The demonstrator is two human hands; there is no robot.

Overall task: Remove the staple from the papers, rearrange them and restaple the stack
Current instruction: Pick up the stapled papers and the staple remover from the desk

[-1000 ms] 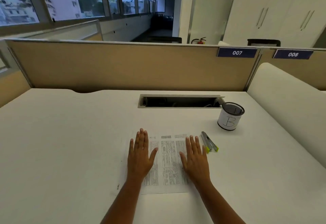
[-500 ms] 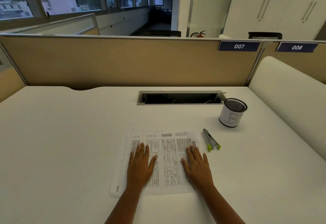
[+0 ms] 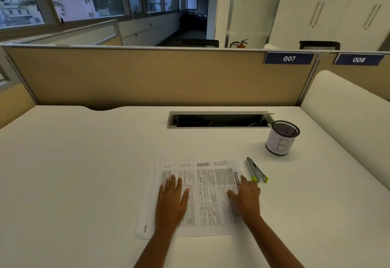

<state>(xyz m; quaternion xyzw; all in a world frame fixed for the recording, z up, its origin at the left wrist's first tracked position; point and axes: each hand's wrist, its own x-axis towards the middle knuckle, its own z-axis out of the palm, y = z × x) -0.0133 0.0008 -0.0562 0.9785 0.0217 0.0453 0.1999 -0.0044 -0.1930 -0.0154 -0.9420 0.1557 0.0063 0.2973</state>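
Note:
A stack of printed papers (image 3: 207, 187) lies on the white desk (image 3: 84, 173) in front of me, the sheets slightly fanned so a lower sheet sticks out at the left. My left hand (image 3: 172, 200) rests flat on the left half of the stack, fingers apart. Over the stack's right edge is my right hand (image 3: 245, 197), palm down, with its fingers reaching toward a silver and green stapler (image 3: 255, 170). The stapler lies on the desk just right of the papers. Neither hand holds anything. No staple can be made out.
A mesh pen cup (image 3: 281, 138) with a white label stands at the back right. An open cable slot (image 3: 219, 120) is set into the desk behind the papers. A tan partition (image 3: 147, 78) closes the far edge and a white divider (image 3: 348, 116) the right side.
Both hands slid back toward me along the papers, uncovering the top of the stack. My right hand then shifted right to the paper's edge, closer to the stapler.

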